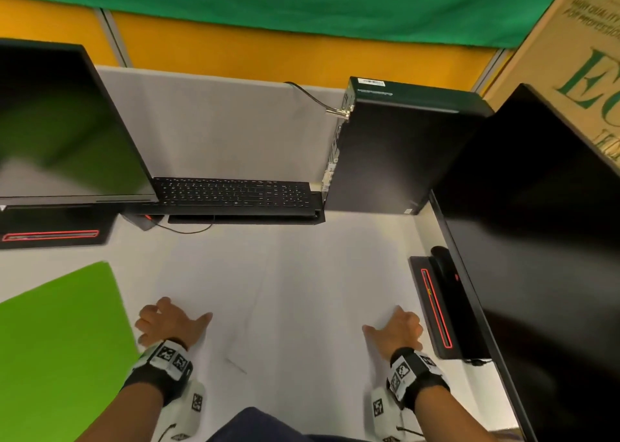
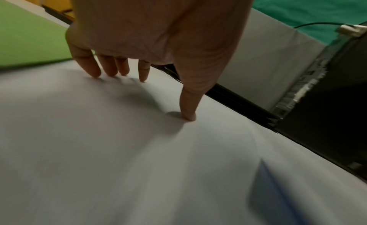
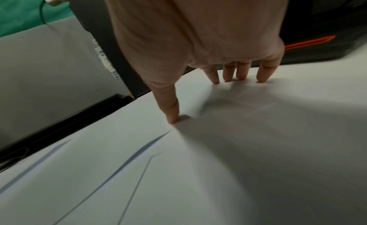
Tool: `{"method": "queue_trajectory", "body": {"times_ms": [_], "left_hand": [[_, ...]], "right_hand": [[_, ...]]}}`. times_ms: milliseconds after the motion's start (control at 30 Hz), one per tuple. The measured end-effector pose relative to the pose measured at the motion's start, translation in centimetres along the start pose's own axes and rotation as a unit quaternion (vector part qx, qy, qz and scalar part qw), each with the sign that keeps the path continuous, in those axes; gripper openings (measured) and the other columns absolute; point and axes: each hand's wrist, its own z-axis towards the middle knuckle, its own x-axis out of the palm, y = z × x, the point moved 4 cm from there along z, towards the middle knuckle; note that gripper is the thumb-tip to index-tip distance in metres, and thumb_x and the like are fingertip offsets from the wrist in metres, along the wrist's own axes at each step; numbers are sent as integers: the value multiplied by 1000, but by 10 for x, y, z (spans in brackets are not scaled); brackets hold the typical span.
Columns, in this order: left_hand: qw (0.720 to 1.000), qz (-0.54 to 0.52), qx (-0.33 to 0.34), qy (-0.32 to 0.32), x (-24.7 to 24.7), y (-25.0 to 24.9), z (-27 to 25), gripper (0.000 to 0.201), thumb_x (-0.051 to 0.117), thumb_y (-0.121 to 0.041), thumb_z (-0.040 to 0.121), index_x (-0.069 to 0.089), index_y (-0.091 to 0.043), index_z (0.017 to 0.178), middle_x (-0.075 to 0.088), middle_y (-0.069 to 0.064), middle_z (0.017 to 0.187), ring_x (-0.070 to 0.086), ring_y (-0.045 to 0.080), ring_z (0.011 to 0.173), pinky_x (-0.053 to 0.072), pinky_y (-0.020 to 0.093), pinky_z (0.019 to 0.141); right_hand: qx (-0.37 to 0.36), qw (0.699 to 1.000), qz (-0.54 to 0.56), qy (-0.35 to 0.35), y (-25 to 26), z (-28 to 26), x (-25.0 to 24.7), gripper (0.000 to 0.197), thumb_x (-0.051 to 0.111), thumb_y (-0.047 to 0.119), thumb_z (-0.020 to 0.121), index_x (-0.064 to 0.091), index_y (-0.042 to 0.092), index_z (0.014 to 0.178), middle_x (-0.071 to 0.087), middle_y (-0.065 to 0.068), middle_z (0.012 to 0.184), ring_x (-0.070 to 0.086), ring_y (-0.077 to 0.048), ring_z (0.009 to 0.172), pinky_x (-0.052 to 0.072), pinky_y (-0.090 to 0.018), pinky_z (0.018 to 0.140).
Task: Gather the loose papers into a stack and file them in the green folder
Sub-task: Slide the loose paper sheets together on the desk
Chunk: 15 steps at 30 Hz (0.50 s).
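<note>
Papers [image 1: 285, 294] lie, apparently overlapping, under 2 hands' fingertips [image 2: 190, 117].

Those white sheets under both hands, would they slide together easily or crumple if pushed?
The papers would probably slide easily: they lie flat and overlapped on the smooth desk. They look thin and floppy; small ripples already show by the right hand thumb. Pushed by the left hand fingertips alone, a sheet might buckle rather than travel.
</note>
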Motion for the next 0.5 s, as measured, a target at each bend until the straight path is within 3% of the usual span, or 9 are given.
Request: {"method": "queue_trajectory", "body": {"times_ms": [100, 200, 300, 367, 500], "left_hand": [[998, -57, 5, -20, 11, 1, -14, 101, 80, -51, 59, 34, -11, 139, 26, 19, 145, 25, 36, 133, 25, 53, 108], [992, -100, -34, -66, -5, 7, -5, 108, 79, -60, 54, 34, -9, 139, 29, 21, 144, 25, 37, 133, 24, 54, 107], [994, -60, -68, -53, -21, 9, 12, 117, 76, -66, 51, 31, -2, 138, 30, 26, 143, 27, 38, 133, 26, 53, 107], [996, -13, -75, -39, -26, 8, 20, 122, 77, -68, 45, 32, 2, 133, 34, 27, 138, 33, 38, 129, 31, 51, 104], [997, 53, -58, 5, -26, 2, 24, 123, 74, -73, 43, 34, 2, 132, 37, 25, 137, 36, 38, 127, 35, 49, 104]], "right_hand": [[-12, 1000, 0, 14, 0, -10, 6, 93, 68, 47, 70, 23, 14, 145, 24, -9, 146, 27, -30, 133, 37, -48, 105], [-22, 996, 74, -44, 2, 7, -21, 91, 73, 46, 70, 31, 10, 142, 29, -14, 146, 28, -33, 134, 35, -48, 106], [-49, 991, 117, -35, 10, 41, -45, 96, 77, 44, 68, 33, 4, 142, 33, -19, 147, 32, -36, 135, 32, -44, 111], [-62, 995, 74, 1, 20, 55, -46, 102, 78, 50, 63, 32, 6, 142, 33, -18, 147, 32, -36, 135, 32, -45, 112], [-48, 998, -39, 6, 30, 65, -38, 105, 78, 56, 56, 33, 11, 139, 35, -17, 140, 33, -35, 131, 38, -45, 107]]}}
